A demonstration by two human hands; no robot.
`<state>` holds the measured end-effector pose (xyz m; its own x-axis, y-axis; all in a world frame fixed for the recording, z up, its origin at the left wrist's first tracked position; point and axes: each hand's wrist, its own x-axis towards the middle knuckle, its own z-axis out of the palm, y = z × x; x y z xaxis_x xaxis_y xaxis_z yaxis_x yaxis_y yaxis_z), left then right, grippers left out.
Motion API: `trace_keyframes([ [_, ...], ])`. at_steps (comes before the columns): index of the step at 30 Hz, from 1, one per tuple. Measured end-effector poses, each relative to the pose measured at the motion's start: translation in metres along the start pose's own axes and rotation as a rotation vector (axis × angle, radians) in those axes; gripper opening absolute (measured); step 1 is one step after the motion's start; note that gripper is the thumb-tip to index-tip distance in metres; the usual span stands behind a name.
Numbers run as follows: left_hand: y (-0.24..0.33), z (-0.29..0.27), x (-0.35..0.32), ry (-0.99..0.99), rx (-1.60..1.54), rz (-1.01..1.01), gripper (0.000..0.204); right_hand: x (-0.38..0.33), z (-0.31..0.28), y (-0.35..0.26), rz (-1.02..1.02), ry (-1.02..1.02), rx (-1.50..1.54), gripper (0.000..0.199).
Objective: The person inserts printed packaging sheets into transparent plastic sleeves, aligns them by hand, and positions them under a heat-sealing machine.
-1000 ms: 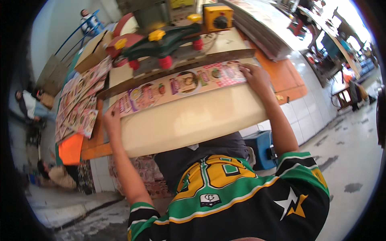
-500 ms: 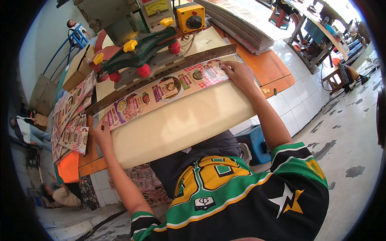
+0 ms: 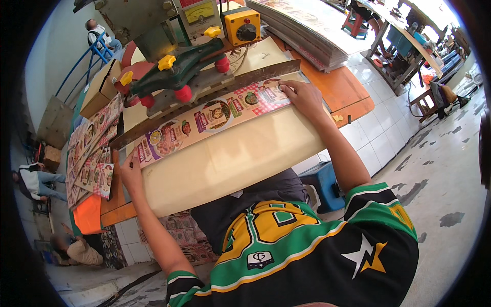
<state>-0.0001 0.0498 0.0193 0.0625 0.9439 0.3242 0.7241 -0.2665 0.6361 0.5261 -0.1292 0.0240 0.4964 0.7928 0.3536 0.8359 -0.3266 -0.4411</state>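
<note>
A long printed strip with colourful food pictures (image 3: 212,116) lies slantwise on a cream sheet (image 3: 220,163), along a metal bar (image 3: 266,72) on its far side. My left hand (image 3: 131,174) grips the strip's left end, thumb on top and fingers curled. At the strip's right end, my right hand (image 3: 303,97) pinches the corner between thumb and fingers. Just beyond the bar stands a press with a dark green arm (image 3: 192,65), yellow knobs and red round feet. Its underside is hidden.
Beside my left hand lies a messy pile of printed strips (image 3: 92,148), with an orange sheet (image 3: 87,214) below. A yellow control box (image 3: 242,26) and stacked printed sheets (image 3: 307,30) stand at the back. A blue stool (image 3: 323,187) is near my right side. Several people are farther off.
My hands and the strip have stayed almost in place. The view has shifted slightly, and people in the background at left have moved a little.
</note>
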Motion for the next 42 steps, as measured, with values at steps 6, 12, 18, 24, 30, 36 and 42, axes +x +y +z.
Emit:
trace_keyframes([
  [6, 0.004, -0.003, -0.001, -0.038, -0.026, -0.047, 0.038, -0.002, -0.002, -0.002, -0.006, 0.003, -0.003, 0.03],
  [12, 0.001, -0.004, 0.0, -0.004, -0.022, 0.016, 0.037, -0.001, -0.003, -0.004, 0.013, -0.007, 0.012, 0.03],
  [18, -0.01, 0.0, 0.002, 0.01, -0.06, 0.028, 0.035, -0.001, 0.0, 0.0, -0.004, -0.012, 0.038, 0.032],
  [24, 0.002, 0.0, -0.001, 0.033, -0.028, 0.01, 0.033, -0.001, -0.003, -0.003, -0.02, -0.012, 0.045, 0.034],
  [30, -0.002, -0.003, -0.002, 0.058, -0.036, 0.062, 0.034, -0.001, -0.004, -0.005, -0.024, -0.023, 0.034, 0.037],
  [36, -0.002, 0.001, 0.0, 0.033, -0.008, 0.013, 0.036, -0.001, -0.005, -0.002, -0.022, -0.013, -0.001, 0.037],
  [42, -0.011, -0.005, 0.0, 0.026, -0.025, 0.063, 0.038, 0.002, 0.001, -0.004, -0.027, 0.001, 0.021, 0.033],
])
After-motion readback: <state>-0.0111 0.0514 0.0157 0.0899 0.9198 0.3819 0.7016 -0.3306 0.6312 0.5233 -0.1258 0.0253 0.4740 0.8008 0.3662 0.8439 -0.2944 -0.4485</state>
